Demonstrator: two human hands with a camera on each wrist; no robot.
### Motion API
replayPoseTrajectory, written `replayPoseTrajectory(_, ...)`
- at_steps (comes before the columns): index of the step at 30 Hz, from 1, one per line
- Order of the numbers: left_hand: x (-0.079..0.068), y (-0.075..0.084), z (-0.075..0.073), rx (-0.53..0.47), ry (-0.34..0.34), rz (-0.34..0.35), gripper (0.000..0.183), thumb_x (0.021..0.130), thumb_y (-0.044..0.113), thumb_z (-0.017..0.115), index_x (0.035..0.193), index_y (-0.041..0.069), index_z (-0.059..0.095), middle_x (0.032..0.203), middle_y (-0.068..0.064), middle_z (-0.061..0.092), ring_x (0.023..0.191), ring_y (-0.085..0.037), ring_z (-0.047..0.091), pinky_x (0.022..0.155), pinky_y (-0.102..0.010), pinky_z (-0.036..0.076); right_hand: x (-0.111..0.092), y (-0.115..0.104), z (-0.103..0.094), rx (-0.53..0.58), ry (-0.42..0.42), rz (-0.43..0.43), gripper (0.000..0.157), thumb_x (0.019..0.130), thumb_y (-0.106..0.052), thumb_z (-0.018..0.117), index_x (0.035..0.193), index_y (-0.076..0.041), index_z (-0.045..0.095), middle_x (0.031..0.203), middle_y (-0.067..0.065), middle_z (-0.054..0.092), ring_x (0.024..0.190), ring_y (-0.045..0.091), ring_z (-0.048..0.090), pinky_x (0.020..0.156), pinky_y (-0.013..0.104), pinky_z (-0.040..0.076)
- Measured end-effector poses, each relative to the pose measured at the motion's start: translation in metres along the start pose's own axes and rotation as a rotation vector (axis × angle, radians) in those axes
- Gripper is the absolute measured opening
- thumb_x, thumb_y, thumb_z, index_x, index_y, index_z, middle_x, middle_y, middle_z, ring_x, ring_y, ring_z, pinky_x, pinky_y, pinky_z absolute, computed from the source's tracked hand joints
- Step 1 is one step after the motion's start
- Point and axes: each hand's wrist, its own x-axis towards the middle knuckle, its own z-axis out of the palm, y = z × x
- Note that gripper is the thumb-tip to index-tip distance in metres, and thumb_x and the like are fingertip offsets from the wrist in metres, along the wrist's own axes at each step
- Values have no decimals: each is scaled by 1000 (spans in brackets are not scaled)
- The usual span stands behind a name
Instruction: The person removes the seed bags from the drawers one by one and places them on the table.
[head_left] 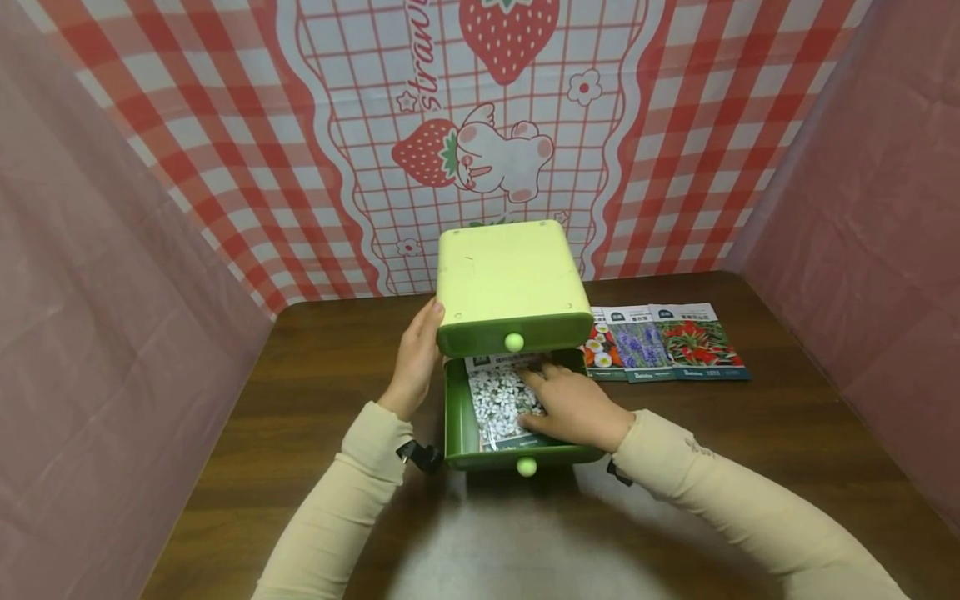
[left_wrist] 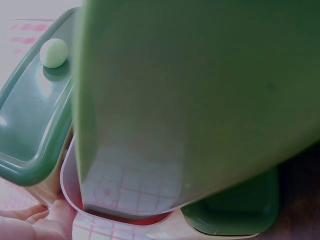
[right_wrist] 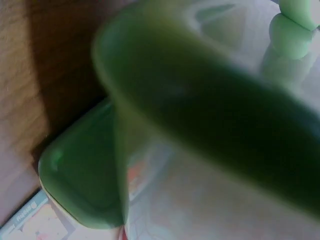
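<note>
**Right hand spread over a flower seed packet in the cabinet's open drawer**

The green drawer cabinet (head_left: pixel 510 271) stands on the brown wooden bench (head_left: pixel 300 467), its top drawer (head_left: pixel 480 337) closed and the open drawer (head_left: pixel 461 408) pulled out from its front, beneath that one. The white-flower seed packet (head_left: pixel 498 404) lies face up inside the open drawer, its upper edge partly under the cabinet's overhang. The right hand (head_left: pixel 573 404) reaches into this drawer and rests on the packet, fingers spread and thumb set apart. The left hand (head_left: pixel 416 354) touches the cabinet's left side, fingers extended along it near the top edge. Both wrist views show another green front (left_wrist: pixel 235 205) below the open drawer.

To the cabinet's right, in an overlapping row, lie an orange-and-white-flower packet (head_left: pixel 603 354), a purple-flower packet (head_left: pixel 641 342) and, farthest from it, a red-flower packet (head_left: pixel 697 342). A red-checked strawberry cloth (head_left: pixel 660 167) hangs behind the cabinet.
</note>
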Motion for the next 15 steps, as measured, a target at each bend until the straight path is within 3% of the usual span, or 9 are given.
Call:
replayPoseTrajectory(9,0,-1,0,3,5,7,57,104,42,43,152,12,36,155,-8,39,138,-26,45,115,-43,40,3,1,3,203,13,28,71,90,-42,68,147,-8,45,149,23,44,131,41,50,102,55,49)
replayPoseTrajectory(15,-1,0,1,-6,19,1,57,103,41,43,151,12,37,154,-8,41,133,-27,49,112,-44,43,7,1,5,372,22,41,66,90,-34,69,145,-4,47,147,25,44,126,38,54,102,54,49)
